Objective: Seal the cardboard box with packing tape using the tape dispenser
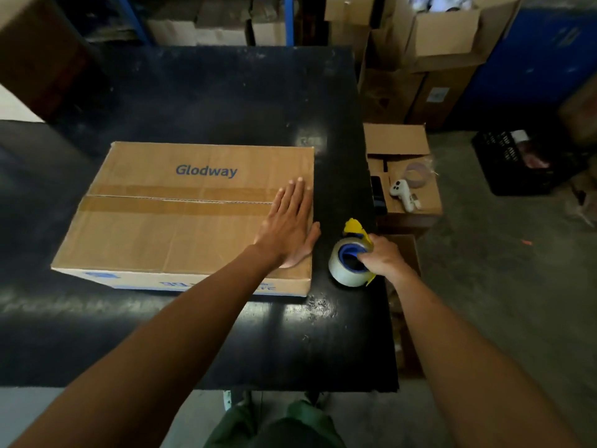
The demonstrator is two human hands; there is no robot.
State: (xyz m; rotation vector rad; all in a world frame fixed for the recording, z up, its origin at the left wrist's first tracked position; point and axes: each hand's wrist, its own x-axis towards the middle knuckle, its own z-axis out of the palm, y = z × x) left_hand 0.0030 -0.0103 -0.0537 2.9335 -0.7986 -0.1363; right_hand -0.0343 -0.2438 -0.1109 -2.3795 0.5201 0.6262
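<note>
— Two bare hands at work over a black table [226, 101]. Left hand [287, 227] spread flat, palm down, fingers pressed together, on the top of the cardboard box [155, 234] at its right end, covering the end of the centre seam.

— And the box itself?

— Lying flat toward the table's left side, flaps closed, "Glodway" printed in blue on the far flap. Brown tape strip [174, 203] already along the seam between the flaps.

— Tape dispenser?

— Tape dispenser [352, 257] just beside the box's near right corner, close to the table's right edge. Yellow frame, blue hub, clear tape roll. Touching the tabletop or held just above it: cannot tell.

— Right hand?

— Right hand [384, 257] closed around the dispenser from the right, fingers curled into the blue hub.

— Anything else worth noting?

— Off the table's right edge, an open carton [420, 202] on the floor with a white controller [402, 194] and a spent tape ring [416, 174] on top. Further right, a black crate [504, 169]. Stacked cartons [442, 37] behind, against a blue wall.
</note>
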